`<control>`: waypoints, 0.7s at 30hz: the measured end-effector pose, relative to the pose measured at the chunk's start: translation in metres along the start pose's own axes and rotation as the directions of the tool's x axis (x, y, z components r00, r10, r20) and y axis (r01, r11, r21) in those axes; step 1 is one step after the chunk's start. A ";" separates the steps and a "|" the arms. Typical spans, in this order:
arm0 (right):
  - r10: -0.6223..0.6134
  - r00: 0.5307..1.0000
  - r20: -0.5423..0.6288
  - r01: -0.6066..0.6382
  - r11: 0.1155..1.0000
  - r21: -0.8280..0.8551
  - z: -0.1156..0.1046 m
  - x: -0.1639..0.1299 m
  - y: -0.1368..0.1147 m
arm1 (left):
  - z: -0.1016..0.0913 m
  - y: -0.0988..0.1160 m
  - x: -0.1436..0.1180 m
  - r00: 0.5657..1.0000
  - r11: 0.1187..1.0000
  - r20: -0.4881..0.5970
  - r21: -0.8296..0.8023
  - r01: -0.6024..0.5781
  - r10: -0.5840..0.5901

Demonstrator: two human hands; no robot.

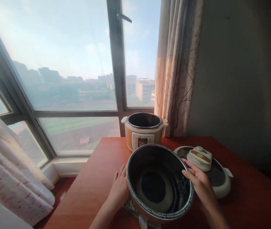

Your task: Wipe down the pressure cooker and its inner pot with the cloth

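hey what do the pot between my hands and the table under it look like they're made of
Pot: probably metal with a dark non-stick lining; the thin rim glints pale and the inside is matte black. Table: looks like wood or wood veneer, reddish-brown with a smooth satin sheen.

cooker behind pot, lid right, on table

Reddish-brown wooden table by window, far edge against sill and curtain. Far centre: cooker base, cream and tan, control panel facing near side, open at top. Near centre: dark inner pot, tilted toward camera, resting on folded cloth at near edge. Right, just beside pot: lid lying flat, white rim, cream handle on top. Left part of table bare.
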State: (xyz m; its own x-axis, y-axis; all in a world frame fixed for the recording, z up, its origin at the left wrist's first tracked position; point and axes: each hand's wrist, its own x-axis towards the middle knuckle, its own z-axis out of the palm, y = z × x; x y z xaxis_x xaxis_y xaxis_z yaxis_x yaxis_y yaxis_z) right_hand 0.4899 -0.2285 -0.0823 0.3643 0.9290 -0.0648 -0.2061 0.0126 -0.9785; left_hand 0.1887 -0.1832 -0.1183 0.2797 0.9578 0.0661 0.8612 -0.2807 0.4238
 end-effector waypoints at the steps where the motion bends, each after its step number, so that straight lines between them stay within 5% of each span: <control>1: 0.007 1.000 -0.001 -0.007 1.000 0.004 0.000 0.000 0.000 | 0.000 0.002 -0.003 0.999 0.998 0.043 0.058 0.000 -0.003; 9: 0.029 0.998 0.059 -0.030 1.000 0.008 -0.012 0.008 0.004 | 0.009 0.008 -0.011 0.991 0.966 0.120 0.257 0.029 -0.062; 21: 0.070 0.975 0.212 -0.075 0.997 0.016 -0.017 0.018 -0.004 | 0.025 0.006 -0.033 0.995 0.977 -0.030 0.189 0.101 -0.097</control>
State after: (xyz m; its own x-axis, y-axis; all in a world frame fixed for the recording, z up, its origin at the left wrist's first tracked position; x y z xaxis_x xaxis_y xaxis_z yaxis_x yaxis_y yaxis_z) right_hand 0.5126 -0.2180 -0.0826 0.1479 0.9849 -0.0902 -0.2479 -0.0514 -0.9674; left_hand 0.1950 -0.2175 -0.1406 0.1819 0.9820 0.0517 0.9496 -0.1891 0.2498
